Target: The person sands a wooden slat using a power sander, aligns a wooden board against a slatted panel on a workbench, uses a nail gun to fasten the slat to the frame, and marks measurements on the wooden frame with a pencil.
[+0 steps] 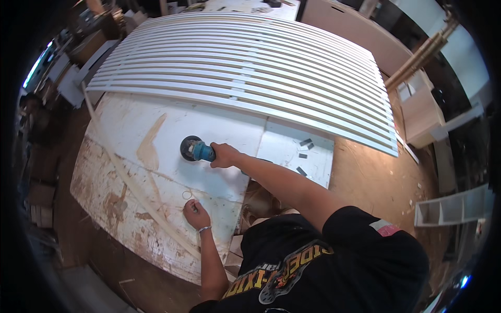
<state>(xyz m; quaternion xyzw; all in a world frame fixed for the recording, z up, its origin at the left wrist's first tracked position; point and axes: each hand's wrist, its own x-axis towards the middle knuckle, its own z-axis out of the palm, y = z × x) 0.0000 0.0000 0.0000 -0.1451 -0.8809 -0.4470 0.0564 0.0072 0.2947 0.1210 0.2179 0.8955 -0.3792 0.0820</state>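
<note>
My right hand (223,155) is closed round the teal body of a sander (203,152), whose round black head points left. A shadow falls on the white worktable (219,123) just below the sander; whether the two touch, I cannot tell. Closer to me, my left hand (196,214) is low at the worn part of the table with its fingers curled in. Something small and dark shows at those fingers, too small to name. Beside the left fingertips is a thin pale ring shape (187,194).
A large white slatted panel (245,70) covers the far side of the table. One long thin wooden strip (130,182) runs along the left. Several small dark pieces (302,156) lie at the table's right. A white open box-like frame (453,209) stands at far right.
</note>
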